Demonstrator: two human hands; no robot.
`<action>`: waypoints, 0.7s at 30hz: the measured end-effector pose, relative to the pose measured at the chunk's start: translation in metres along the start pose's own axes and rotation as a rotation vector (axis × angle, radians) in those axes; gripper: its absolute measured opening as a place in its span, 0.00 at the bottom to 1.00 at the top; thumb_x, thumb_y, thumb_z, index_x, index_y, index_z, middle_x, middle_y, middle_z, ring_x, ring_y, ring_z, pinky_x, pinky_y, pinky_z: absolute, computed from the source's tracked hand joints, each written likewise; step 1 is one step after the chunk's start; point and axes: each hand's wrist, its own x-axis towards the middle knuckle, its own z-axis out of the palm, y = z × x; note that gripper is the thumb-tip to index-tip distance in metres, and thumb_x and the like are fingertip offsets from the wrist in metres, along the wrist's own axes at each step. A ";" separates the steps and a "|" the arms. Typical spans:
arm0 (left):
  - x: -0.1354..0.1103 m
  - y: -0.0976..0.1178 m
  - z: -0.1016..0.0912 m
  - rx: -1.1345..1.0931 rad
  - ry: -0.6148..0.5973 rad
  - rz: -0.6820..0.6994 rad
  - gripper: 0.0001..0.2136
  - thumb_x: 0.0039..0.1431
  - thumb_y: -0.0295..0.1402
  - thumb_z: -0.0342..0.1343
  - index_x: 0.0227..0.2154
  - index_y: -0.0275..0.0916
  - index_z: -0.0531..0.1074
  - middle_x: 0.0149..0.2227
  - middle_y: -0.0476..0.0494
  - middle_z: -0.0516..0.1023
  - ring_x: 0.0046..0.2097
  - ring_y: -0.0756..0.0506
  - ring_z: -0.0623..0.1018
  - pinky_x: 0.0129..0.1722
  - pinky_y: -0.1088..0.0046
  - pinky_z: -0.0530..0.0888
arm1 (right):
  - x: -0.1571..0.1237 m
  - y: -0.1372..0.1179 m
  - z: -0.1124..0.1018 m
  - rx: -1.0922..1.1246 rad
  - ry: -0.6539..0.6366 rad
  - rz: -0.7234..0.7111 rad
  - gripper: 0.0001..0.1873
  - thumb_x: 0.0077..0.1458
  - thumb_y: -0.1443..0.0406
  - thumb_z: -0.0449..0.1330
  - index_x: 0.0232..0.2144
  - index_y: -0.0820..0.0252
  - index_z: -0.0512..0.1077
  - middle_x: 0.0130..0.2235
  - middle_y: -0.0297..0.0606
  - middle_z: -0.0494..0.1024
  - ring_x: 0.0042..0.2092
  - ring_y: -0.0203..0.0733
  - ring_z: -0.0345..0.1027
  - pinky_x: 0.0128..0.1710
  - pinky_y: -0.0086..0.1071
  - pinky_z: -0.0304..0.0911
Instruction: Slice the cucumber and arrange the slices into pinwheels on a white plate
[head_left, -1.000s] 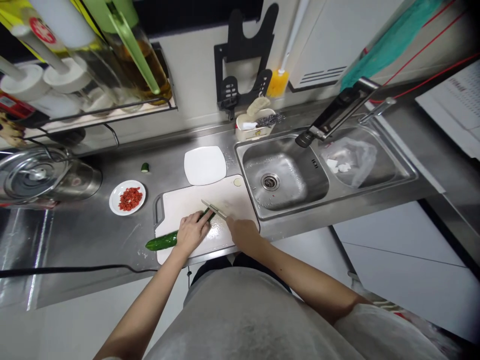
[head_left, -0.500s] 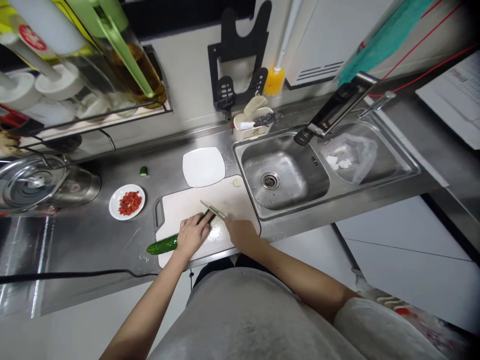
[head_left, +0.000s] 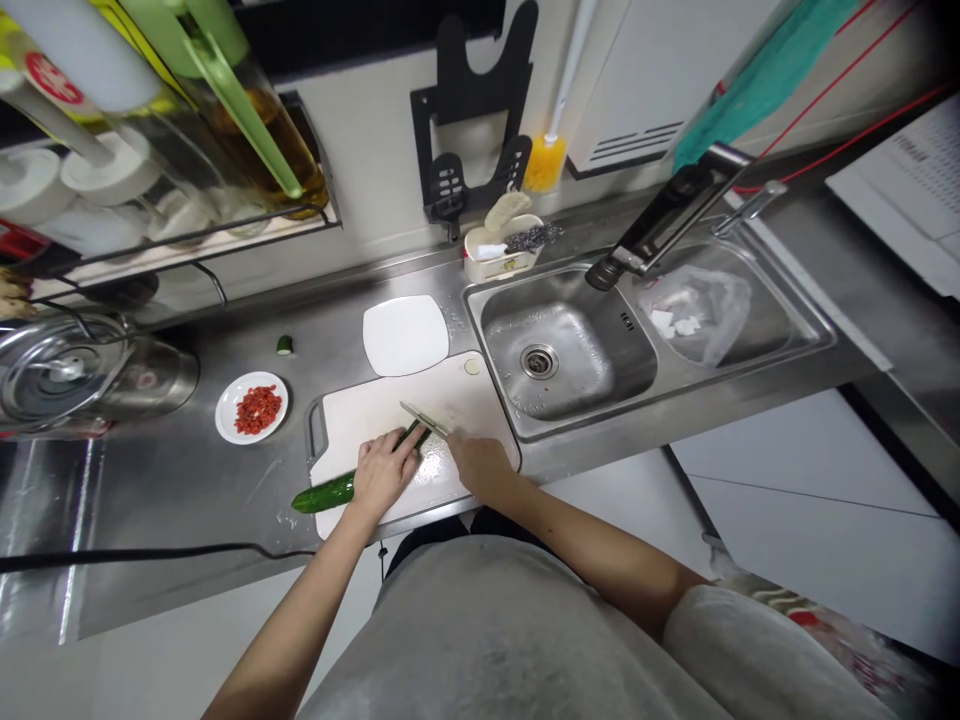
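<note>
A long green cucumber (head_left: pixel 325 494) lies slantwise over the left part of the white cutting board (head_left: pixel 360 410). My left hand (head_left: pixel 385 471) is closed over its middle, fingers pressing it down, so part of it is hidden. In my right hand (head_left: pixel 478 466) is a knife (head_left: pixel 417 412), its handle covered by the fingers. The blade points up and left and sits at the cucumber's right end, close to my left fingertips. Near the board's upper right corner is a pale round slice (head_left: pixel 472 367).
A white square plate (head_left: pixel 406 335) touches the board's back edge. To the left are a small plate (head_left: pixel 223 430) of chopped red pieces (head_left: pixel 259 409) and a cucumber end (head_left: pixel 284 345). The sink (head_left: pixel 570 340) adjoins on the right, its faucet (head_left: pixel 645 225) overhead. A black cord (head_left: pixel 150 553) crosses the front left.
The view has shifted very slightly. Both hands, the knife and the cucumber keep almost the same places on the board.
</note>
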 end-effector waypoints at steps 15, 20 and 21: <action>0.001 0.000 -0.001 0.027 -0.008 0.005 0.21 0.64 0.38 0.44 0.59 0.54 0.62 0.52 0.44 0.72 0.47 0.42 0.72 0.44 0.62 0.63 | 0.005 -0.003 0.005 -0.030 0.029 0.000 0.14 0.62 0.73 0.43 0.46 0.68 0.64 0.33 0.49 0.78 0.39 0.46 0.75 0.36 0.32 0.64; 0.000 0.001 -0.001 0.026 -0.009 0.001 0.21 0.64 0.38 0.44 0.60 0.54 0.61 0.52 0.44 0.72 0.48 0.42 0.71 0.45 0.62 0.63 | 0.011 0.001 0.006 -0.007 0.011 -0.020 0.15 0.61 0.74 0.42 0.46 0.68 0.64 0.34 0.50 0.77 0.39 0.46 0.75 0.35 0.32 0.63; 0.000 0.001 -0.001 0.024 -0.008 0.001 0.21 0.64 0.38 0.44 0.60 0.54 0.60 0.52 0.44 0.72 0.48 0.43 0.71 0.45 0.63 0.63 | 0.011 0.002 0.006 0.001 0.012 -0.020 0.15 0.61 0.74 0.42 0.46 0.68 0.64 0.34 0.49 0.77 0.39 0.46 0.75 0.36 0.32 0.63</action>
